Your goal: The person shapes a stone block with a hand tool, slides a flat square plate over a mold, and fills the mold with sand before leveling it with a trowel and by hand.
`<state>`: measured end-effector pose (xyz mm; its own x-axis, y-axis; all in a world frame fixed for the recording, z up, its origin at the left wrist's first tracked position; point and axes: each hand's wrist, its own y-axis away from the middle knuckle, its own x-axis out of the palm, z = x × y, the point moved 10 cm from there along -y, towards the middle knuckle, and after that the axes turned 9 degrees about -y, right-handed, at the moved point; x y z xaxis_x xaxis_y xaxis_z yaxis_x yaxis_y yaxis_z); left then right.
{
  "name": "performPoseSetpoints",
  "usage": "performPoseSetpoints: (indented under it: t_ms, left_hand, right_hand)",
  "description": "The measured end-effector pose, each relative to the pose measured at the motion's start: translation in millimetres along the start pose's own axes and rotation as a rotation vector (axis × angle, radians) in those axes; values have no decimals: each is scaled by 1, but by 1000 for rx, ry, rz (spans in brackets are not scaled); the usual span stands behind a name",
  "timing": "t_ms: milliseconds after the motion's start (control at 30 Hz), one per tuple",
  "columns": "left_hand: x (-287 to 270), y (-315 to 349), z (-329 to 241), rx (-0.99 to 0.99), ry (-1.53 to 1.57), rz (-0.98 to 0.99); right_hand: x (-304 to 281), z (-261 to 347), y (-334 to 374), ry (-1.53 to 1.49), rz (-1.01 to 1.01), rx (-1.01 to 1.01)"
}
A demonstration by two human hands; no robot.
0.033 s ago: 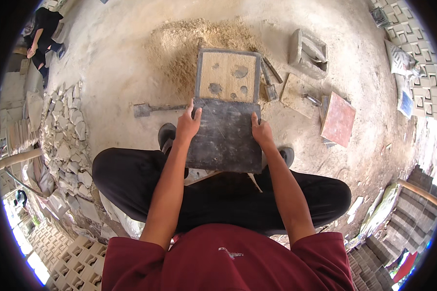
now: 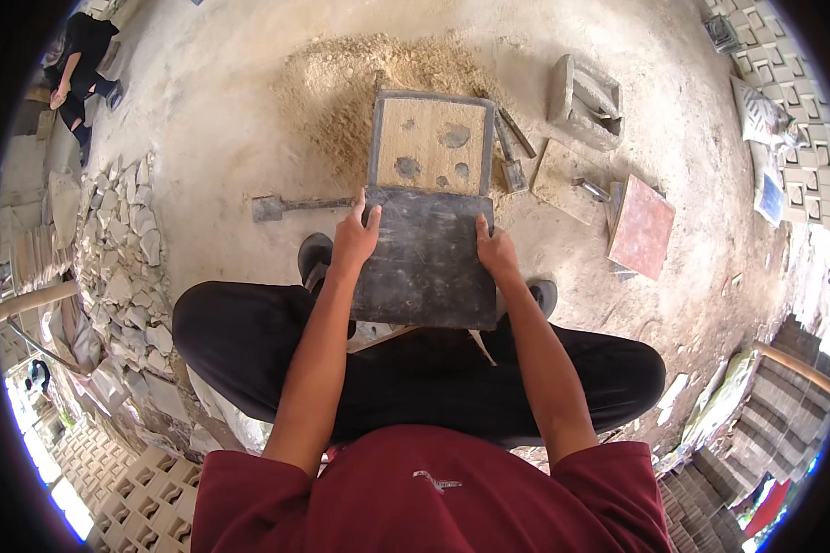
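My left hand [image 2: 355,238] grips the left edge of a dark square plate [image 2: 424,263], its thumb on top. On the opposite edge, my right hand [image 2: 496,249] holds the same plate, thumb also on top. The plate sits above my lap, its far edge meeting the near side of a square dark-rimmed mould [image 2: 373,138]. Inside the mould lies a level layer of tan powder [image 2: 433,147] with several grey patches. Whether the plate rests on the mould's near rim or only touches it, I cannot tell.
Loose tan powder [image 2: 341,101] is heaped behind the mould. A trowel [image 2: 515,173] lies to its right, a flat-bladed tool [image 2: 269,208] to its left. Further right are a hollow concrete block [image 2: 560,97] and a reddish board [image 2: 641,229]. Broken pieces [image 2: 120,249] pile up left; a person [image 2: 83,69] sits beyond.
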<state>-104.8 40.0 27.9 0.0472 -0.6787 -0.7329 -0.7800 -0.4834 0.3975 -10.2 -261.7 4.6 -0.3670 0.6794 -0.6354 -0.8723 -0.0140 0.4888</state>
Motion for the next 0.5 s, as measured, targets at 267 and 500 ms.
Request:
performPoseSetpoints:
  t_ms: [267,500]
  left_hand:
    - [0,-17,1,-14,36,-8]
    - [-18,-137,-44,133,-34,-113]
  right_hand:
    - [2,21,-24,-94,37,-13]
    - [-5,73,-120,-50,-139,-204]
